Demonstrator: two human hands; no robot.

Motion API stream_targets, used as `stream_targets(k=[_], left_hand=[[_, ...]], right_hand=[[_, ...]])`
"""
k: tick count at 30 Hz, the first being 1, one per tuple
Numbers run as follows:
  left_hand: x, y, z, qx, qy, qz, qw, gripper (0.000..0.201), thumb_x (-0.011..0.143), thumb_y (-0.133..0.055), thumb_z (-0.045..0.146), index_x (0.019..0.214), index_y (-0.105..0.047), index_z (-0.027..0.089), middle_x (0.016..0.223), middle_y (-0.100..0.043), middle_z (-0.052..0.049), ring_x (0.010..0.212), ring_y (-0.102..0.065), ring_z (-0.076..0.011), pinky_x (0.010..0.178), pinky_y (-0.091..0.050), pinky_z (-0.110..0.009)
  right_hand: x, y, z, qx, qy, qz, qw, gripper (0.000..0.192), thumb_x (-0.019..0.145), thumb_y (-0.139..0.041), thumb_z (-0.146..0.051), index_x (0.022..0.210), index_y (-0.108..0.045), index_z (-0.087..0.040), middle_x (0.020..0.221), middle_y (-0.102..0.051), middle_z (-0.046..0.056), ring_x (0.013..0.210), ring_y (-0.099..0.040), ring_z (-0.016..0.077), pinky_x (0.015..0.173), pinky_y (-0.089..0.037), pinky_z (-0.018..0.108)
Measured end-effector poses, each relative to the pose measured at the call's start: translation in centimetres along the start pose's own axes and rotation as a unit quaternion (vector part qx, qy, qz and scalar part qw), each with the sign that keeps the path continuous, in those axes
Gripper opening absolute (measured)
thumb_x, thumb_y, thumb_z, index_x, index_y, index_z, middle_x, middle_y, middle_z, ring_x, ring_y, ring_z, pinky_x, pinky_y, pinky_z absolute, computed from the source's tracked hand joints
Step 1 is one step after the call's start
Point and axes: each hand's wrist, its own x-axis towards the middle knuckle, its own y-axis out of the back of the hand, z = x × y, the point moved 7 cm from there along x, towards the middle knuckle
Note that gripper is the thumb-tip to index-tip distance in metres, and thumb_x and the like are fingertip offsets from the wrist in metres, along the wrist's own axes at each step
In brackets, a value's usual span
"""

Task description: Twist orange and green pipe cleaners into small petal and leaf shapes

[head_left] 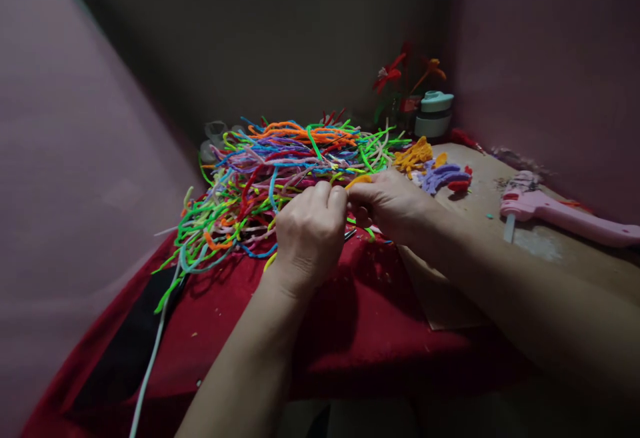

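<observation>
My left hand [311,235] is closed over the red cloth, its back toward me and its fingertips hidden. Pressed up against it, my right hand [393,201] pinches an orange-yellow pipe cleaner [361,181] that bends up between the two hands. A yellow strand [270,262] shows beneath my left wrist; whether it is the same piece I cannot tell. Just beyond the hands lies a big tangled heap of pipe cleaners [295,151] in green, orange, purple, blue, pink and red.
On a tan board [480,218] at right rest a pink glue gun [565,215], orange pieces [414,156] and purple pieces [443,177]. Red flowers [389,77] and a teal-lidded container [434,115] stand behind. A white cable [153,358] crosses the red cloth [225,318] at left.
</observation>
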Motion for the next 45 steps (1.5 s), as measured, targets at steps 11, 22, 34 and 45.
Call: stream_targets(k=[11, 22, 34, 45], left_hand=[[-2.1, -3.9, -4.5, -0.668, 0.355, -0.262, 0.599, 0.030, 0.077, -0.059, 0.038, 0.078, -0.069, 0.010, 0.067, -0.067, -0.008, 0.059, -0.061, -0.0151, 0.061, -0.048, -0.027], [-0.7, -2.7, -2.9, -0.368, 0.222, -0.237, 0.871, 0.021, 0.082, -0.049, 0.029, 0.070, -0.059, 0.015, 0.063, -0.062, -0.006, 0.056, -0.055, -0.0155, 0.055, -0.038, -0.024], [-0.4, -2.6, -2.5, -0.299, 0.227, -0.166, 0.912, 0.019, 0.086, -0.039, 0.025, 0.074, -0.052, 0.018, 0.062, -0.052, -0.001, 0.057, -0.048, -0.0133, 0.056, -0.033, -0.024], [-0.9, -3.9, -1.2, -0.407, 0.268, -0.230, 0.842, 0.029, 0.084, -0.040, 0.027, 0.056, -0.040, 0.019, 0.048, -0.040, 0.003, 0.043, -0.034, -0.0093, 0.046, -0.025, -0.022]], right_hand=[[-0.2, -0.8, -1.5, -0.047, 0.039, -0.084, 0.995, 0.005, 0.061, -0.059, -0.014, 0.056, -0.061, -0.013, 0.048, -0.054, -0.002, 0.043, -0.043, 0.0067, 0.043, -0.030, 0.021], [-0.5, 0.2, -2.7, -0.251, 0.104, 0.053, 0.961, 0.010, 0.063, -0.052, -0.016, 0.054, -0.057, -0.014, 0.048, -0.047, -0.003, 0.046, -0.038, 0.0073, 0.046, -0.028, 0.023], [-0.2, 0.1, -1.6, -0.046, 0.097, 0.019, 0.994, 0.018, 0.063, -0.067, -0.029, 0.072, -0.065, -0.013, 0.065, -0.059, 0.000, 0.059, -0.049, 0.0103, 0.058, -0.039, 0.024], [-1.6, 0.3, -2.3, -0.212, 0.200, 0.121, 0.949, 0.017, 0.074, -0.060, -0.028, 0.063, -0.062, -0.016, 0.065, -0.056, 0.000, 0.063, -0.048, 0.0116, 0.059, -0.037, 0.024]])
